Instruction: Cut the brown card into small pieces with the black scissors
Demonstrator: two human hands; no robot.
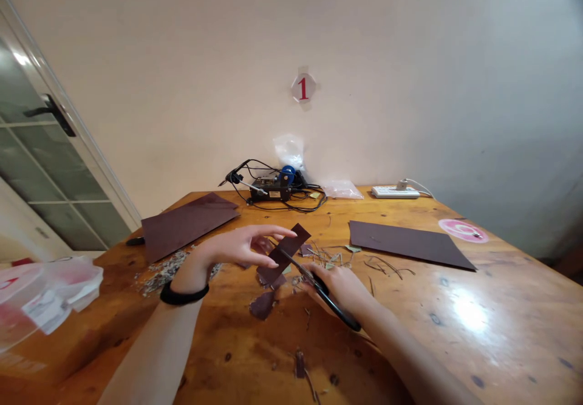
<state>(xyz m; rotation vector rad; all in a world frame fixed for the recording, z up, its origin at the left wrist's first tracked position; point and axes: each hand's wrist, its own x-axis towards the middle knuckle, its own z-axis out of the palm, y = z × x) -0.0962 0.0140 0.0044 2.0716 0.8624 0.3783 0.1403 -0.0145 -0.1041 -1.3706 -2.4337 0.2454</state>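
My left hand (248, 245) is closed on a narrow strip of dark brown card (298, 234), its fingers along the strip's left side. In my right hand (339, 286) is a pair of scissors (331, 305) with black handles, the blades pointing up and left. The blades meet the strip near its middle; whether they are cutting into it I cannot tell. Just below, a torn-looking brown offcut (262, 305) lies on the wooden table (455, 356).
Larger brown sheets lie left (186, 226) and right (410, 246). Thin trimmings (385, 265) and grey shreds (157, 274) are scattered about. A black device with cables (269, 189), a power strip (395, 192) and a pink disc (463, 230) stand farther back. Plastic bags (54, 292) sit at left.
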